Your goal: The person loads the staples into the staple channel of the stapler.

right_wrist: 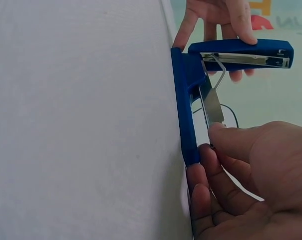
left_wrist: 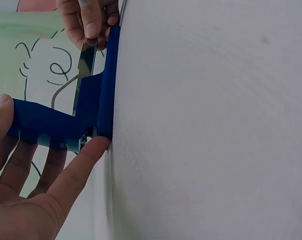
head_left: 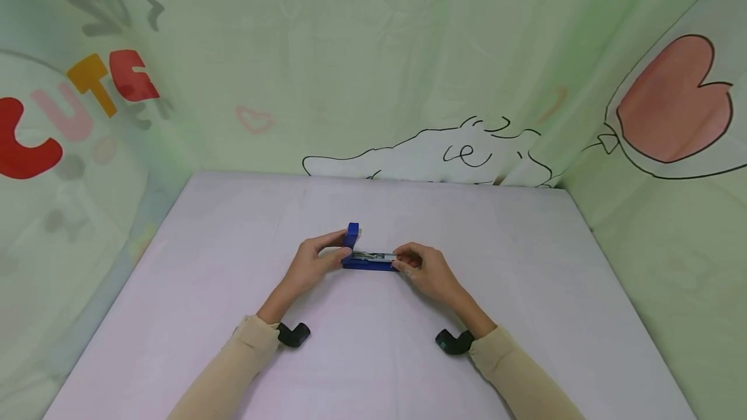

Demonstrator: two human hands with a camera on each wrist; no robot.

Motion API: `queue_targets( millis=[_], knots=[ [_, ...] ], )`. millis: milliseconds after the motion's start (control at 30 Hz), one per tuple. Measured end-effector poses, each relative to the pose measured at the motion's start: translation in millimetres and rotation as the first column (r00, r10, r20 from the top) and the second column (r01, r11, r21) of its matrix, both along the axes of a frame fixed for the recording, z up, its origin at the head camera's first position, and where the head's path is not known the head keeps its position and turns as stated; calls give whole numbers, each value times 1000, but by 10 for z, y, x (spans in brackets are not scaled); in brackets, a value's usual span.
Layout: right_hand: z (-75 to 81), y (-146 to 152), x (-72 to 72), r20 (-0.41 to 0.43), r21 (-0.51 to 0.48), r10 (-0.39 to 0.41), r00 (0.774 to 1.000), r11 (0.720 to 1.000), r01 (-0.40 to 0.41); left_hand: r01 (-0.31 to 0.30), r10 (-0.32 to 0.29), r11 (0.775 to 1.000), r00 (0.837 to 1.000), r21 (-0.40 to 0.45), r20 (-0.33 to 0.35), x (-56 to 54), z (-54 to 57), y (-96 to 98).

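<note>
A blue stapler [head_left: 369, 266] stands opened on the table, its raised top arm [right_wrist: 245, 54] swung up from the base [left_wrist: 108, 85]. My left hand [head_left: 312, 261] holds that top arm, with one fingertip at the hinge end of the base. At the other end, my right hand [head_left: 430, 272] has its thumb and a finger pinched on the tip of the metal staple magazine [right_wrist: 210, 102]. Other fingers of the right hand lie by the front end of the base. A bent metal wire [right_wrist: 221, 75] links the top arm and the magazine.
The white-covered table [head_left: 373, 349] has a green printed curtain [head_left: 362, 50] behind it and along both sides. A black wrist camera [head_left: 294, 335] sits at the left cuff, another black camera [head_left: 454, 342] at the right cuff.
</note>
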State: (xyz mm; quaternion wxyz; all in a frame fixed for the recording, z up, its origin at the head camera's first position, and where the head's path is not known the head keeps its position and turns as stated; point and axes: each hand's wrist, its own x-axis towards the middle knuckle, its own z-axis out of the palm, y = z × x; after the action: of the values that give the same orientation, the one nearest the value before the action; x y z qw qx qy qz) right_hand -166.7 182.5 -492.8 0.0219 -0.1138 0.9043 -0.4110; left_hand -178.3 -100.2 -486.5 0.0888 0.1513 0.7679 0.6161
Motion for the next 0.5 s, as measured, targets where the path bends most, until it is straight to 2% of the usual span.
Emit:
queue_targets(
  millis=[500],
  knots=[
    [5,-14,4,1,2,-7,1000,1000,7,-73,72,996,997,-52,-26,8,-24,79]
  ],
)
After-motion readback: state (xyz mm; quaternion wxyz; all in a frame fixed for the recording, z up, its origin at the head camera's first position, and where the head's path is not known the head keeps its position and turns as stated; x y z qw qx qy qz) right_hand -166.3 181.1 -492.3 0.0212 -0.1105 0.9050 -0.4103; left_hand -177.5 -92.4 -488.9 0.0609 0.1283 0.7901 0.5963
